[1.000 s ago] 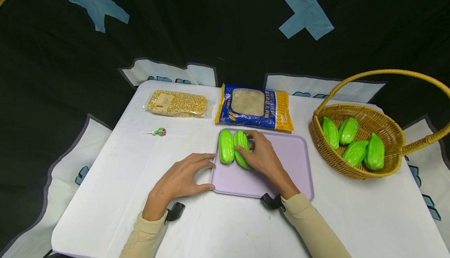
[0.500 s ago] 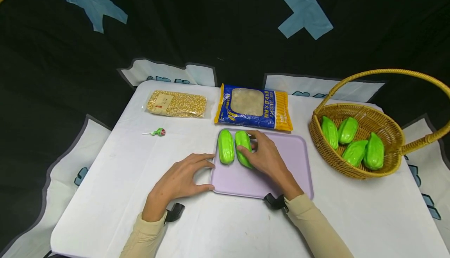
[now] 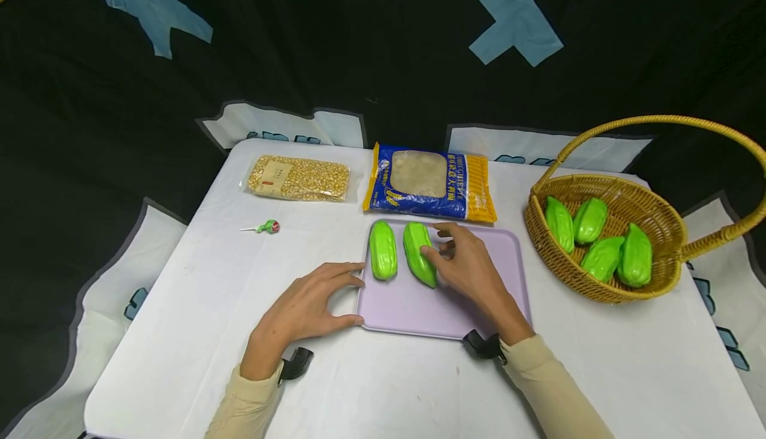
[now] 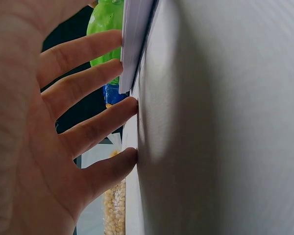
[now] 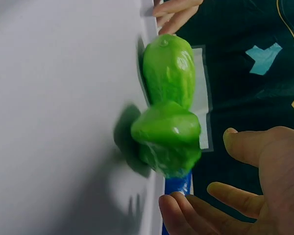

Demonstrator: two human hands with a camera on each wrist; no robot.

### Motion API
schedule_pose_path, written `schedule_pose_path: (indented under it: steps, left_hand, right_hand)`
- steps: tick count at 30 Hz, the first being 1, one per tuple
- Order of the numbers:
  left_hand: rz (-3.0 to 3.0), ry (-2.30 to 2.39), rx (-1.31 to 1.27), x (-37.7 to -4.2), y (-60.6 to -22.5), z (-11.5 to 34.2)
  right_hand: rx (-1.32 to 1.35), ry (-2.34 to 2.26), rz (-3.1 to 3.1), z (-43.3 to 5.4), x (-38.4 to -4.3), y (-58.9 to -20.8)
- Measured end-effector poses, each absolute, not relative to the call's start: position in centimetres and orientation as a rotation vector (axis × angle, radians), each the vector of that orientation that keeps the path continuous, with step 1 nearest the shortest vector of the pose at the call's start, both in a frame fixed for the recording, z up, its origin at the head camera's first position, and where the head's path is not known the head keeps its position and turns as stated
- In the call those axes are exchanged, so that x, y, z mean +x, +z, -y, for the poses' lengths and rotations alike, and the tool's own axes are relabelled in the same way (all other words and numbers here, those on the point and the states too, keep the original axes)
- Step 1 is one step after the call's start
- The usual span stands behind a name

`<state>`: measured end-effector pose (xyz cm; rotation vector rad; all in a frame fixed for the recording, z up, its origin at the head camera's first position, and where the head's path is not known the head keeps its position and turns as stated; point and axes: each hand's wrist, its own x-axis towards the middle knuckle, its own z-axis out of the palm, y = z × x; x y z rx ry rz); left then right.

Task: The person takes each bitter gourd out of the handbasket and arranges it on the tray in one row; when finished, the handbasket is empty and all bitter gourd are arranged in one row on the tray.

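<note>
Two shiny green ribbed fruits lie side by side on a pale purple tray [image 3: 395, 309]. The left-hand fruit [image 3: 383, 250] is near the tray's left edge; the right-hand fruit [image 3: 419, 254] lies tilted with a gap between them. My right hand [image 3: 473, 266] is just right of that second fruit, thumb and fingers spread; in the right wrist view its thumb stands apart from the fruit [image 5: 167, 139]. Fingertips of my left hand [image 3: 302, 302] are at the tray's left edge. In the left wrist view, two of its fingers touch the tray's side [image 4: 132, 46], the others reaching the tablecloth.
A wicker basket [image 3: 547, 243] with a tall handle holds several similar green fruits at the right. Behind the tray lies a blue and yellow pasta bag [image 3: 419, 173]. Farther left are a bag of corn kernels [image 3: 314, 179] and a lollipop [image 3: 269, 227].
My right hand has slid the second fruit rightward, away from the first, then let go and drawn back to the right. My left hand has stayed at the tray edge.
</note>
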<state>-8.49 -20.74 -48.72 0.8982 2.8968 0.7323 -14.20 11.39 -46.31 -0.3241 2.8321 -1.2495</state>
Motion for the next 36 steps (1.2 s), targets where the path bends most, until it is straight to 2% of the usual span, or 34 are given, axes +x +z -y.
schedule_pose_path:
  steps: [25,36]
  left_hand:
    - [-2.902,0.748,0.92,-8.5,-48.9,20.7]
    - [-2.911,0.722,0.907,-8.4,-48.9,20.7]
  right_hand:
    - [-0.329,-1.319,-3.056,-19.9,-13.5,-43.5]
    - [-0.164,-1.2,-3.189,-23.3,-12.9,-41.7]
